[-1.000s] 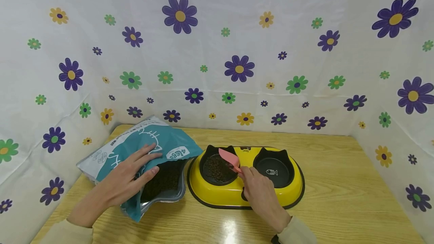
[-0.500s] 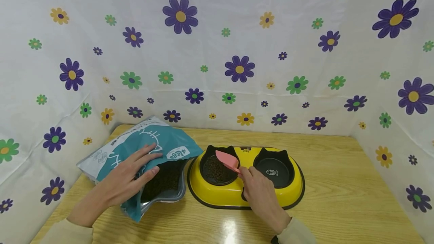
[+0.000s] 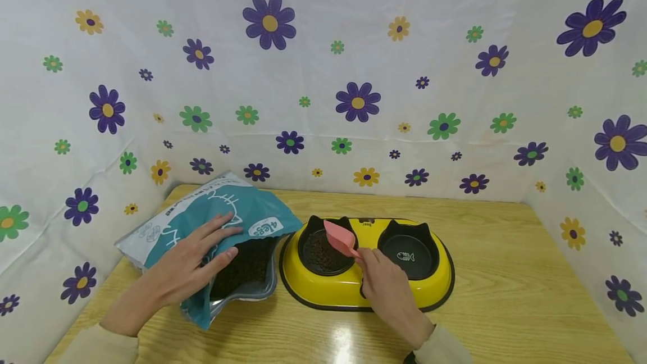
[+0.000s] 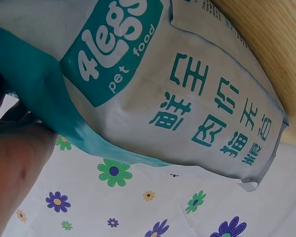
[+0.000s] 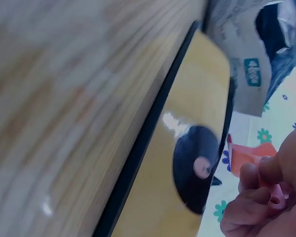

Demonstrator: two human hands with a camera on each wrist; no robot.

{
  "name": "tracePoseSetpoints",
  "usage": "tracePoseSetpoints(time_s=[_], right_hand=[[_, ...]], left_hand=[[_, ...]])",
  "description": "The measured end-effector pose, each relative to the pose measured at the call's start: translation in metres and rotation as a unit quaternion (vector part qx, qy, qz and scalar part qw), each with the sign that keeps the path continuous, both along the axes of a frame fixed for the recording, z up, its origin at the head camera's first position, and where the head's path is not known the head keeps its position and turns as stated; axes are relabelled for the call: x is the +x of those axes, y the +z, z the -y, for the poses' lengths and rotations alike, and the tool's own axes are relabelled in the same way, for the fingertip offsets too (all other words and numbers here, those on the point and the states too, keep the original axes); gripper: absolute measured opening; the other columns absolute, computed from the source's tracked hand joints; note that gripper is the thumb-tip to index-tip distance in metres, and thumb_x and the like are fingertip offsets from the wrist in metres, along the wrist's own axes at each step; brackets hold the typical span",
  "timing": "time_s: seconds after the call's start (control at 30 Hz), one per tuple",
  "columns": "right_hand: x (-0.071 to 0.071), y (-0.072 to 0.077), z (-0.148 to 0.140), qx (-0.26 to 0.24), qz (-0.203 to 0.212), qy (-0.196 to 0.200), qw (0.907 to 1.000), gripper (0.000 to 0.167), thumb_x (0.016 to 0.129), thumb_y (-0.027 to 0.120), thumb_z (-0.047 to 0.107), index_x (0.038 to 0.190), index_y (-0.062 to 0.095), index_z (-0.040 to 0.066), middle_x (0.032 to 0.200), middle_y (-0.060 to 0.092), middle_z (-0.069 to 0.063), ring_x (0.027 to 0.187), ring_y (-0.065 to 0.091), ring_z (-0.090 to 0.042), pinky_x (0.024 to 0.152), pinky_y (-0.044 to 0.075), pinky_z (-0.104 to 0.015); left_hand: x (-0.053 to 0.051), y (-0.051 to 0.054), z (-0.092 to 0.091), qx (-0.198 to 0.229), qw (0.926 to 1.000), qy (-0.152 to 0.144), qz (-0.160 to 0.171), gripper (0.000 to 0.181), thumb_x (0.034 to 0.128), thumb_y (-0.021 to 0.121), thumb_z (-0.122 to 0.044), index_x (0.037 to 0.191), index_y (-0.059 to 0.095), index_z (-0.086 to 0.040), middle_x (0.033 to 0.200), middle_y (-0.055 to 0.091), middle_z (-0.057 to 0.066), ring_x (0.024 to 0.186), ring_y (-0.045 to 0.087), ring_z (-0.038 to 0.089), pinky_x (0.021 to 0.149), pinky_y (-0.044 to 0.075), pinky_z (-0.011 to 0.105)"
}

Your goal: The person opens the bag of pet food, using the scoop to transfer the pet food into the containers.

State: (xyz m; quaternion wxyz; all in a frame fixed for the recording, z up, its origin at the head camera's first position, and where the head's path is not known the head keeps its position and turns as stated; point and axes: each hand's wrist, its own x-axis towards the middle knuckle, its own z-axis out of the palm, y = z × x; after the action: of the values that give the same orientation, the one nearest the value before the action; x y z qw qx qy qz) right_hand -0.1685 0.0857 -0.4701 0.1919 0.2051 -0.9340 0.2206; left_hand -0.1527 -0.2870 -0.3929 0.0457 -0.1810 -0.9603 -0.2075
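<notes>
In the head view, my left hand holds the upper edge of the open teal-and-white pet food bag. Its fingers lie extended over the outside, and the thumb is at the mouth. Dark kibble shows inside. My right hand grips the handle of a pink scoop, fingers curled round it in the right wrist view. The scoop is tilted over the left black cat-eared bowl, where brown kibble lies. Both bowls sit in a yellow double feeder.
The right black bowl has a fishbone print on its bottom. A wooden table carries the bag and the feeder. Flower-patterned white cloth encloses the back and sides.
The scoop dipped to the left over the left bowl, then swung back up a little to the right. My left hand and the bag stay in place.
</notes>
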Motion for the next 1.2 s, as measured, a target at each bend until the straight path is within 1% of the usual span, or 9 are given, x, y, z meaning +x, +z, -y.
tracePoseSetpoints(time_s=[0.07, 0.17, 0.3, 0.43, 0.6, 0.67, 0.93, 1.07, 1.2], right_hand=[[0.001, 0.002, 0.002, -0.041, 0.036, 0.014, 0.9984, 0.009, 0.102, 0.063, 0.015, 0.103, 0.064, 0.006, 0.071, 0.048, 0.004, 0.059, 0.038, -0.004, 0.052, 0.032, -0.016], [0.004, 0.005, 0.004, -0.095, 0.095, 0.033, 0.9904, 0.014, 0.106, 0.056, 0.017, 0.100, 0.063, 0.006, 0.068, 0.042, 0.007, 0.056, 0.036, -0.002, 0.052, 0.031, -0.016], [0.008, 0.007, 0.006, -0.128, 0.145, 0.055, 0.9795, 0.016, 0.108, 0.053, 0.020, 0.099, 0.062, 0.009, 0.066, 0.039, 0.011, 0.053, 0.034, 0.000, 0.051, 0.028, -0.016], [0.012, 0.008, 0.005, -0.157, 0.164, 0.095, 0.9692, 0.020, 0.110, 0.049, 0.025, 0.104, 0.062, 0.010, 0.066, 0.039, 0.012, 0.052, 0.033, 0.002, 0.050, 0.028, -0.015], [0.017, 0.009, 0.007, -0.188, 0.182, 0.179, 0.9484, 0.026, 0.111, 0.044, 0.025, 0.103, 0.060, 0.006, 0.065, 0.037, 0.012, 0.051, 0.030, 0.004, 0.050, 0.027, -0.013], [0.019, 0.010, 0.010, -0.186, 0.180, 0.205, 0.9440, 0.025, 0.111, 0.045, 0.023, 0.102, 0.059, 0.005, 0.065, 0.037, 0.012, 0.051, 0.029, 0.005, 0.050, 0.028, -0.013], [0.027, 0.015, 0.039, -0.125, 0.183, 0.236, 0.9462, 0.027, 0.110, 0.046, 0.031, 0.096, 0.057, 0.012, 0.063, 0.036, 0.012, 0.050, 0.027, 0.004, 0.051, 0.026, -0.012], [0.031, 0.018, 0.055, -0.082, 0.152, 0.244, 0.9542, 0.027, 0.110, 0.046, 0.032, 0.093, 0.056, 0.014, 0.063, 0.037, 0.012, 0.052, 0.029, 0.003, 0.053, 0.026, -0.011], [0.032, 0.022, 0.068, -0.052, 0.129, 0.230, 0.9632, 0.032, 0.110, 0.046, 0.036, 0.087, 0.055, 0.016, 0.061, 0.035, 0.011, 0.050, 0.029, 0.002, 0.051, 0.024, -0.011]], left_hand=[[0.000, 0.000, 0.000, -0.001, 1.0000, 0.000, 0.000, 0.046, 0.1071, 0.049, -0.044, 0.150, 0.053, -0.026, 0.167, 0.033, 0.008, 0.151, 0.033, 0.045, 0.110, 0.037, 0.072], [0.000, 0.000, 0.000, -0.001, 1.0000, 0.000, 0.001, 0.046, 0.1071, 0.049, -0.044, 0.150, 0.053, -0.026, 0.167, 0.033, 0.008, 0.151, 0.033, 0.045, 0.110, 0.037, 0.072], [-0.001, -0.001, 0.001, 0.000, 1.0000, 0.000, 0.001, 0.047, 0.1070, 0.049, -0.044, 0.150, 0.052, -0.026, 0.168, 0.033, 0.008, 0.151, 0.033, 0.045, 0.110, 0.037, 0.072], [-0.001, -0.001, 0.001, 0.003, 1.0000, -0.001, 0.001, 0.046, 0.1070, 0.049, -0.043, 0.150, 0.053, -0.026, 0.167, 0.033, 0.008, 0.151, 0.034, 0.046, 0.110, 0.036, 0.073], [-0.001, -0.001, 0.001, 0.004, 1.0000, -0.001, 0.001, 0.046, 0.1071, 0.049, -0.043, 0.150, 0.053, -0.027, 0.167, 0.033, 0.009, 0.150, 0.034, 0.046, 0.110, 0.036, 0.073], [-0.001, -0.001, 0.001, 0.003, 1.0000, -0.001, 0.002, 0.046, 0.1071, 0.049, -0.044, 0.150, 0.053, -0.027, 0.167, 0.033, 0.008, 0.151, 0.034, 0.046, 0.110, 0.036, 0.073], [0.000, -0.001, 0.001, -0.003, 1.0000, 0.006, 0.005, 0.047, 0.1068, 0.048, -0.045, 0.150, 0.052, -0.027, 0.167, 0.033, 0.009, 0.150, 0.034, 0.046, 0.109, 0.036, 0.075], [0.000, -0.002, 0.001, 0.001, 1.0000, 0.005, 0.005, 0.047, 0.1068, 0.049, -0.044, 0.150, 0.053, -0.027, 0.167, 0.033, 0.009, 0.151, 0.034, 0.046, 0.109, 0.036, 0.075], [0.000, -0.002, 0.001, 0.003, 1.0000, 0.005, 0.006, 0.047, 0.1068, 0.049, -0.045, 0.150, 0.053, -0.028, 0.167, 0.033, 0.009, 0.151, 0.033, 0.046, 0.110, 0.035, 0.075]])
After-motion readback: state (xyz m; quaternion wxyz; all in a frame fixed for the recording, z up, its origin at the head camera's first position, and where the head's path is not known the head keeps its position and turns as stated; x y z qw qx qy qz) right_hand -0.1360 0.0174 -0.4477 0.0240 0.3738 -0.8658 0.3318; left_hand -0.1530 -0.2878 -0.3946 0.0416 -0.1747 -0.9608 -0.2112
